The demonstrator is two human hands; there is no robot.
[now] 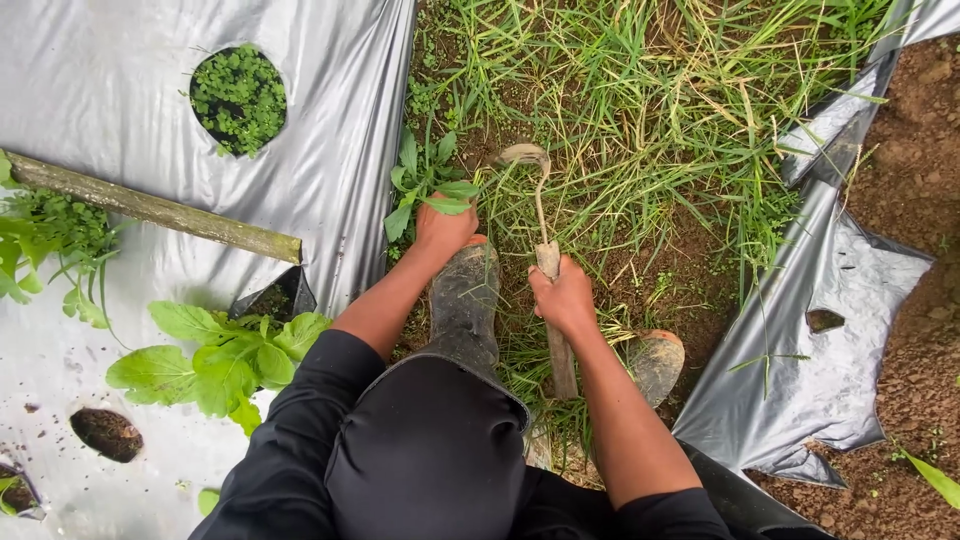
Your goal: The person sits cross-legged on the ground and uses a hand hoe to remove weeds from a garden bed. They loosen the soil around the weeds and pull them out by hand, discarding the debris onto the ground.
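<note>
Hand hoe (545, 235) w/ wooden handle & curved metal blade sits in grassy furrow btwn silver mulch sheets (120, 90). Right hand (562, 297) fingers wrapped tight on handle. Left hand (443, 226) grips leafy weed (425, 180) just beside blade. Muddy rubber boots (465, 300) below hands.

Hand hoe (545, 250): thin curved metal neck, hooked blade, worn wooden handle.
Hoe pose: handle runs back toward the person; blade tip down in the grass ahead, near (525, 153).
Hoe state: muddy (the blade most of all).
Weed (428, 185): broad green leaves, upright, at the edge of the plastic sheet, just left of the hoe.
</note>
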